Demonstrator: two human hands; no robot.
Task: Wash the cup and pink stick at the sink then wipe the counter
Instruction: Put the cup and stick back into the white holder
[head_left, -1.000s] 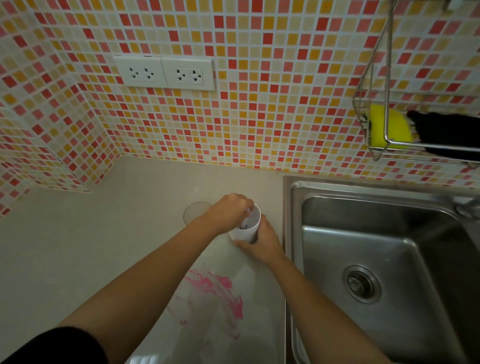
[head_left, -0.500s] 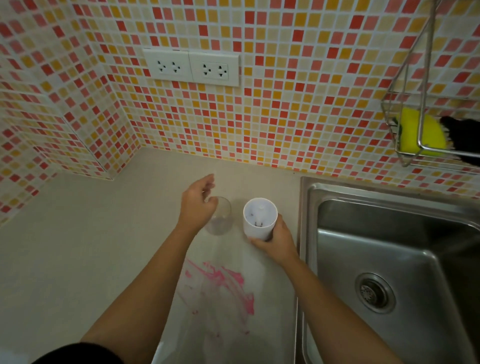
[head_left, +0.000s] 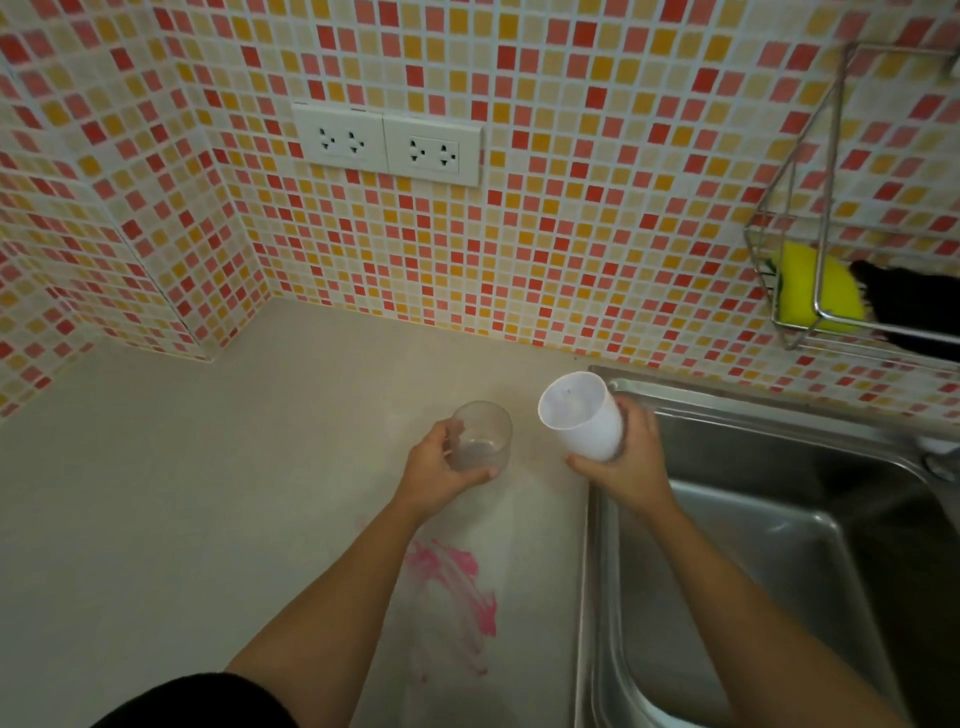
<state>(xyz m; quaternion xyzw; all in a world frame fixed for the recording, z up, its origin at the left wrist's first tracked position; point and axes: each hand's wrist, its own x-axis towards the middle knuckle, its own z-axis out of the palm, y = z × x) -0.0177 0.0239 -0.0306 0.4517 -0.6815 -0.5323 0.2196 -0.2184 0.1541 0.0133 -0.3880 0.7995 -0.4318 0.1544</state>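
Observation:
My left hand (head_left: 434, 475) grips a clear plastic cup (head_left: 480, 436) that stands upright on the beige counter (head_left: 208, 493). My right hand (head_left: 628, 462) holds a white cup (head_left: 582, 415) lifted off the counter and tilted, its mouth facing up and left, right by the sink's left rim. A pink smear (head_left: 457, 587) stains the counter between my forearms. I see no pink stick.
The steel sink (head_left: 753, 545) fills the lower right. On the tiled wall hangs a wire rack (head_left: 810, 291) with a yellow sponge (head_left: 810, 291) and a black cloth (head_left: 914, 306). Two white sockets (head_left: 387, 143) sit on the back wall.
My left hand left the white cup and closed on the clear cup. My right hand lifted and tilted the white cup toward the sink edge. The view shifted left.

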